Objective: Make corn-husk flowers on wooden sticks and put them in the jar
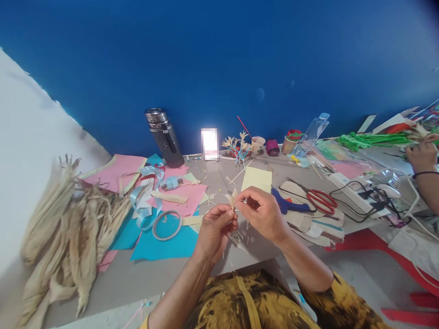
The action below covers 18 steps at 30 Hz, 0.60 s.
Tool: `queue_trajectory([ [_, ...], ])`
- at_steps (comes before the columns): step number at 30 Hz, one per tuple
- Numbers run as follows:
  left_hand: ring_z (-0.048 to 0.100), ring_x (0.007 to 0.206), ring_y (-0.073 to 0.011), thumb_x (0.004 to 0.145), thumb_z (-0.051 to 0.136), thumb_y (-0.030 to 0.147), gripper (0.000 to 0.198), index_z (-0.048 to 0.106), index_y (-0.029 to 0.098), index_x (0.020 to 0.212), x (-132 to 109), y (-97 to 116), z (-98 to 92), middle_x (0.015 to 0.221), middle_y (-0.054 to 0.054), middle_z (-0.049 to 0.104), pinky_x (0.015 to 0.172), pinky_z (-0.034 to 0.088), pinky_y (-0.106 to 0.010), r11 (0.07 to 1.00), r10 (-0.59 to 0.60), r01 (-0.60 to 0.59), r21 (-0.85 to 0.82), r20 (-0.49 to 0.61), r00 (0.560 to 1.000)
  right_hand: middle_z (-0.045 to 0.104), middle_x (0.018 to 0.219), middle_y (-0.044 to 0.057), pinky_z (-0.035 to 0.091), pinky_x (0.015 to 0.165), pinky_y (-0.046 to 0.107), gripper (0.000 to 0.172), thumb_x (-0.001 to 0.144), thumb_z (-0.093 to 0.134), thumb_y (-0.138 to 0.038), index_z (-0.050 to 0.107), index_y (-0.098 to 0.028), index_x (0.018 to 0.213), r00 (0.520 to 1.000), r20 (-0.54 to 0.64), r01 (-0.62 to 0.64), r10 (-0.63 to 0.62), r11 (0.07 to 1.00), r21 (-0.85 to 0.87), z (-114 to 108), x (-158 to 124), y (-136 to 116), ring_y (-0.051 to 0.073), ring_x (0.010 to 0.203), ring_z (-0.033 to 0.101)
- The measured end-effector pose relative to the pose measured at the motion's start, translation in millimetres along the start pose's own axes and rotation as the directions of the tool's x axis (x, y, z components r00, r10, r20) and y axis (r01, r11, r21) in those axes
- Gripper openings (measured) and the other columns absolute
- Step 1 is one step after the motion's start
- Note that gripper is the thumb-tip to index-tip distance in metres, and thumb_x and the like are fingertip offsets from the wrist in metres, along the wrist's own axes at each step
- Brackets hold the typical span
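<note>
In the middle of the view my left hand (219, 225) pinches the base of a small pale corn-husk flower (232, 199), its petals pointing up. Close against it, my right hand (262, 212) has thumb and forefinger pressed together on a thin pale strand (241, 200) that reaches the flower. Whether the strand is thread or husk fibre I cannot tell. Below the hands, husk scraps (239, 240) lie on the grey table (219, 263). Behind them a bunch of finished-looking husk flowers (240, 145) with blue-wrapped stems stands near the wall.
Dried corn husks (73, 233) are heaped at left, beside blue paper (164, 246), a tape roll (167, 225) and a dark thermos (165, 139). At right lie a blue glue gun (291, 203), red-handled scissors (321, 201) and a power strip (356, 192). Another person's hand (421, 153) works at far right.
</note>
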<state>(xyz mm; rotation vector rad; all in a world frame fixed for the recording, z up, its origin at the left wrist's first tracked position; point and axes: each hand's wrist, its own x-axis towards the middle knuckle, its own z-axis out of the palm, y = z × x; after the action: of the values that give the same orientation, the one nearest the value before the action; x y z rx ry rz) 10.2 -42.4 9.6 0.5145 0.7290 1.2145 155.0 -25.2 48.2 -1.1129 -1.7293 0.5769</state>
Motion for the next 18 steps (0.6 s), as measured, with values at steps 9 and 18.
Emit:
queue_trajectory([
  [9,0.054,0.057,-0.0084,0.065,0.086,0.024,0.021,0.068,0.016,0.074,1.1,0.1,-0.4,0.065,0.000,0.065,0.058,0.043,-0.021,1.000,0.024,-0.025,0.015,0.018,1.000,0.062,0.067,-0.004,0.040,0.053,0.022,0.005,0.079,0.064,-0.015,0.062,-0.020,0.080,0.996,-0.005,-0.089,0.089,0.996,0.011,0.3,-2.4,0.2,0.010,0.054,0.050],
  [18,0.052,0.055,-0.0076,0.065,0.086,0.021,0.021,0.066,0.015,0.071,-0.5,3.1,3.3,0.063,0.001,0.062,0.056,0.042,-0.020,1.000,-0.017,0.018,-0.022,0.035,0.999,0.064,0.079,-0.003,0.041,0.054,0.022,0.019,0.078,0.067,-0.018,0.057,-0.021,0.094,0.989,-0.053,-0.135,0.139,0.988,0.078,2.2,-5.9,1.8,0.009,0.055,0.049],
])
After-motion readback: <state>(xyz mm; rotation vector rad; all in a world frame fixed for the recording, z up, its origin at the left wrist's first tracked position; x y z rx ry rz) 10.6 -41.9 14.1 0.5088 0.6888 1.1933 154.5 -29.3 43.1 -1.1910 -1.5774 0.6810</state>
